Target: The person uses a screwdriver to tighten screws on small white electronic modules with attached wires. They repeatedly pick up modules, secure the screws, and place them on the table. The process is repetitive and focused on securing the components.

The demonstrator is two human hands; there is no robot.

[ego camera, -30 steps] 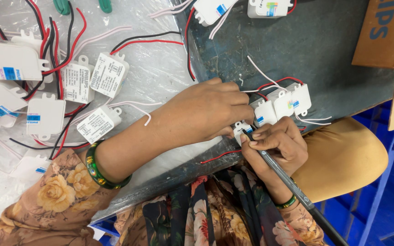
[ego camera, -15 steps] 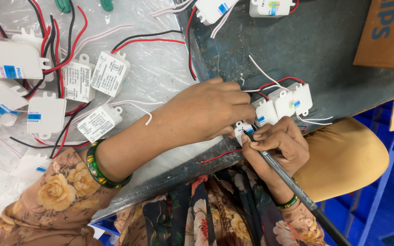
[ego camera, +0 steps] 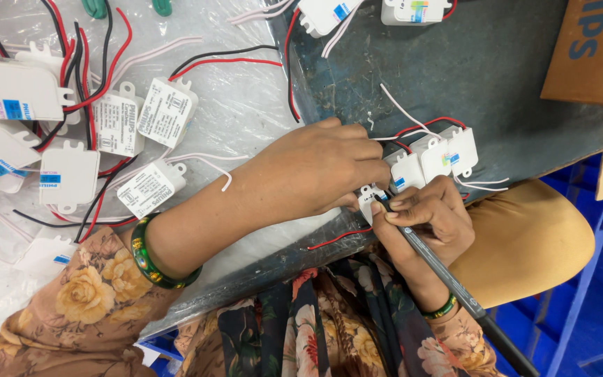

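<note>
I am leaning over the dark grey mat (ego camera: 497, 77) that is filling the upper right of the frame. My left hand (ego camera: 322, 171) is still curling over the small white module (ego camera: 370, 199) at centre, pinning it. My right hand (ego camera: 423, 220) is pinching the dark tool (ego camera: 455, 286), barely shifting, so the tip is staying seated.

A dark grey, scuffed worktop (ego camera: 455, 77) adjoins a crinkled clear plastic sheet (ego camera: 246, 105) covering the left side. A brown cardboard box (ego camera: 587, 56) occupies the upper right corner. Blue plastic crates (ego camera: 594, 307) stand at lower right. Lighting is even.
</note>
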